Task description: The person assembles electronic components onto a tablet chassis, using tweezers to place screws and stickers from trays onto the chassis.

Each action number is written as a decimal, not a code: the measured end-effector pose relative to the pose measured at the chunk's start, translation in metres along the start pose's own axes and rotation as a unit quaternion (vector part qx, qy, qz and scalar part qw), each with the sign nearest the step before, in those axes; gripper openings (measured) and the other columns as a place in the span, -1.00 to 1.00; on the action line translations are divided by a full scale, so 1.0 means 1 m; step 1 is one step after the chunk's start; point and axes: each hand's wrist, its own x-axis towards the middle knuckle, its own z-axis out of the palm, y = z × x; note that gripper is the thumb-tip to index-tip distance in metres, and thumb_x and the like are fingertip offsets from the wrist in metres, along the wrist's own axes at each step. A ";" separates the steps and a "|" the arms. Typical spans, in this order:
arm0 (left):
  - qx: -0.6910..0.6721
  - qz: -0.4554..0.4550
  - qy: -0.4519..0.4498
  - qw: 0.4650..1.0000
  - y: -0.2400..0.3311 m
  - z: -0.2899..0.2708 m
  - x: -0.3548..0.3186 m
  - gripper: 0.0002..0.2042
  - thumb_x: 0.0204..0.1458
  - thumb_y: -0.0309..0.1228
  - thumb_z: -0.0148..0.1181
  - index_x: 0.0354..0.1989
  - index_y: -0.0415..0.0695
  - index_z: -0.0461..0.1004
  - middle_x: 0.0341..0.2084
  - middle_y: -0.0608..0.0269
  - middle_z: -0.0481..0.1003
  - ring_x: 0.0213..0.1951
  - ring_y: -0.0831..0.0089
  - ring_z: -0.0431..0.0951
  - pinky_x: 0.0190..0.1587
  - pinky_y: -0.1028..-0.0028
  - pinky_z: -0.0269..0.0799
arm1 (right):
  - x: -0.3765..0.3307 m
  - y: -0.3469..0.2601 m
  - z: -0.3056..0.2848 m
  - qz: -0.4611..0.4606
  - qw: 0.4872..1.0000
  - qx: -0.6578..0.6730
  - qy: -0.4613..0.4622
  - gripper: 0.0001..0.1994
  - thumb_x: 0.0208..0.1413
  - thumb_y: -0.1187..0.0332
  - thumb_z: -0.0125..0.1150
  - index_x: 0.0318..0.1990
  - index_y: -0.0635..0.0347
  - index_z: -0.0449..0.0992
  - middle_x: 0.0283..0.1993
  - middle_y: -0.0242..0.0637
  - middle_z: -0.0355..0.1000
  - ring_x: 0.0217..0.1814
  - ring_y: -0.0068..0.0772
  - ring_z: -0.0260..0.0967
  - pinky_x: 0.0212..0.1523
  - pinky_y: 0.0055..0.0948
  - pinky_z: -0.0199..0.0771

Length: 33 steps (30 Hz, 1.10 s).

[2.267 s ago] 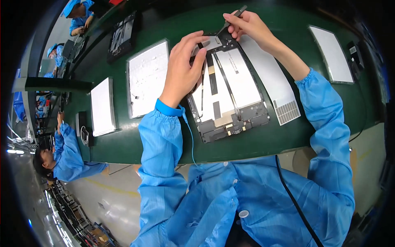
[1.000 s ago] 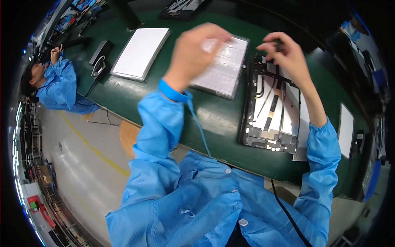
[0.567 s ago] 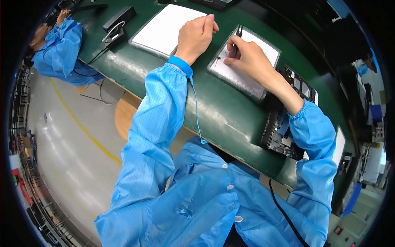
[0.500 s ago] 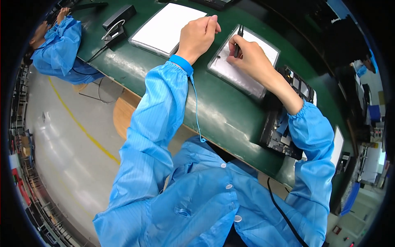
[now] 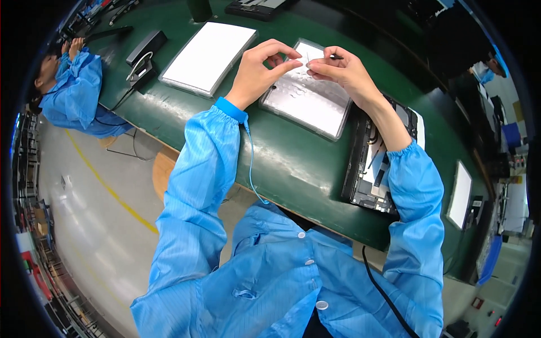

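My left hand (image 5: 258,72) and my right hand (image 5: 350,74) are raised close together above a flat clear-edged case with a pale top (image 5: 315,112). The left thumb and forefinger curve toward each other in a pinch; anything between their tips is too small to make out. Opposite them, the right fingers are closed around a thin, dark sliver, whose kind I cannot tell. A small dark piece (image 5: 274,87) lies on the case's left part. Around my left wrist runs a blue strap (image 5: 230,110) with a coiled cord.
Left of the case lies another flat clear case with a white top (image 5: 211,56). An opened black electronic device (image 5: 366,169) sits under my right forearm. Farther left are a black box (image 5: 146,48) and an adapter with cable (image 5: 141,76). A co-worker in blue (image 5: 73,93) sits at the table.
My right hand has turned and lifted from the case toward my left; the black tweezers it held are no longer clearly visible. My left hand has opened from a loose fist into a pinch.
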 end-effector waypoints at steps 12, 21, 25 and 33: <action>0.029 0.066 -0.012 0.997 0.005 0.012 0.004 -0.89 -0.08 -0.49 0.44 -0.38 -0.15 0.62 -0.40 0.35 0.56 -0.47 0.62 0.46 -0.45 0.61 0.36 | -0.002 0.006 -0.007 0.022 0.998 0.033 -0.054 -0.76 0.14 0.40 0.36 -0.21 0.13 0.35 -0.14 -0.17 0.58 -0.05 -0.41 0.56 0.05 -0.46 0.58; 0.025 0.045 -0.063 0.997 0.000 0.009 0.000 -0.88 -0.05 -0.49 0.41 -0.37 -0.18 0.59 -0.39 0.36 0.53 -0.45 0.59 0.44 -0.41 0.59 0.35 | 0.001 0.011 -0.008 0.025 0.997 0.013 -0.066 -0.73 0.12 0.39 0.38 -0.24 0.12 0.31 -0.14 -0.16 0.59 -0.13 -0.47 0.56 -0.03 -0.51 0.57; 0.034 0.038 -0.066 0.997 0.001 0.009 -0.001 -0.88 -0.02 -0.50 0.39 -0.36 -0.20 0.57 -0.38 0.35 0.52 -0.43 0.57 0.44 -0.38 0.57 0.35 | 0.000 0.009 -0.003 0.026 0.998 0.034 -0.035 -0.73 0.13 0.41 0.37 -0.26 0.12 0.29 -0.14 -0.15 0.59 -0.11 -0.43 0.58 -0.01 -0.52 0.57; 0.155 0.099 -0.144 0.972 -0.002 0.005 -0.001 -0.91 -0.05 -0.43 0.35 -0.34 -0.07 0.67 -0.38 0.33 0.62 -0.36 0.34 0.53 -0.24 0.42 0.41 | -0.008 -0.026 -0.043 -0.129 0.989 -0.062 0.034 -0.76 0.15 0.42 0.33 -0.28 0.13 0.30 -0.11 -0.08 0.57 0.00 -0.34 0.57 0.01 -0.48 0.58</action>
